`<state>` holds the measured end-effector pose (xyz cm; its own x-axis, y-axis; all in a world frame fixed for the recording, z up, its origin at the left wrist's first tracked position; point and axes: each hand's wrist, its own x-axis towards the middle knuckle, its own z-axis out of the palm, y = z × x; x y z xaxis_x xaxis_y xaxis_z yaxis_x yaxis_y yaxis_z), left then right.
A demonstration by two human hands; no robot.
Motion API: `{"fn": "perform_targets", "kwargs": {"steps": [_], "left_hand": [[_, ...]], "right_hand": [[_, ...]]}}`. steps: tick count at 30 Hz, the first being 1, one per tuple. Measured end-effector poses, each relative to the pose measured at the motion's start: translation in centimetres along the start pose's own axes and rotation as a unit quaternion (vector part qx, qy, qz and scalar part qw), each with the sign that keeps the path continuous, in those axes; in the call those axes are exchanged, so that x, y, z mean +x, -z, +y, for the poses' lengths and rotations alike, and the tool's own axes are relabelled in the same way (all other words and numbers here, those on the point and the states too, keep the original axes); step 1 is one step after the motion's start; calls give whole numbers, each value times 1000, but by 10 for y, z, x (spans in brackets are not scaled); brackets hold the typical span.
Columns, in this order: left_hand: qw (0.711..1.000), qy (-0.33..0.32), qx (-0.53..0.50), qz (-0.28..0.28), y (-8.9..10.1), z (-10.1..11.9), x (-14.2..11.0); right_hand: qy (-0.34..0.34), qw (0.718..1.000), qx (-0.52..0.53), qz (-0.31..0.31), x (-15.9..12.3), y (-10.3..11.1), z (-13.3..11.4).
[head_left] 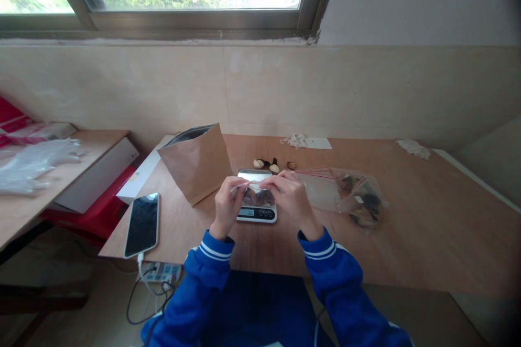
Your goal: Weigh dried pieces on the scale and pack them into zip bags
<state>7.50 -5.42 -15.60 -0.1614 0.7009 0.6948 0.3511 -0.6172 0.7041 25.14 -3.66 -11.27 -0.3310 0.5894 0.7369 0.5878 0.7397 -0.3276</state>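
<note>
My left hand and my right hand pinch the top edge of a small clear bag that holds dark brown pieces. Both hands hold it just above a small digital scale on the wooden table. A few loose pale and dark pieces lie behind the scale. Both sleeves are blue with white stripes.
A brown paper bag stands left of the scale. A phone on a white cable lies at the table's left edge. A large clear zip bag with dark pieces lies to the right. Crumpled paper sits near the wall.
</note>
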Motion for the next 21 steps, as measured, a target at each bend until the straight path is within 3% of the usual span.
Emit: {"fn": "perform_targets", "kwargs": {"steps": [5, 8, 11, 21], "left_hand": [[999, -2, -18, -30, 4, 9, 10], [998, -7, -16, -54, 7, 13, 13], [999, 16, -18, -39, 10, 14, 14], [999, 25, -12, -40, 13, 16, 11]], "right_hand": [[21, 999, -27, 12, 1, 0, -1], [38, 999, -22, -21, 1, 1, 0], [19, 999, -22, -42, 0, 4, 3], [13, 1000, -13, -12, -7, 8, 1]]}}
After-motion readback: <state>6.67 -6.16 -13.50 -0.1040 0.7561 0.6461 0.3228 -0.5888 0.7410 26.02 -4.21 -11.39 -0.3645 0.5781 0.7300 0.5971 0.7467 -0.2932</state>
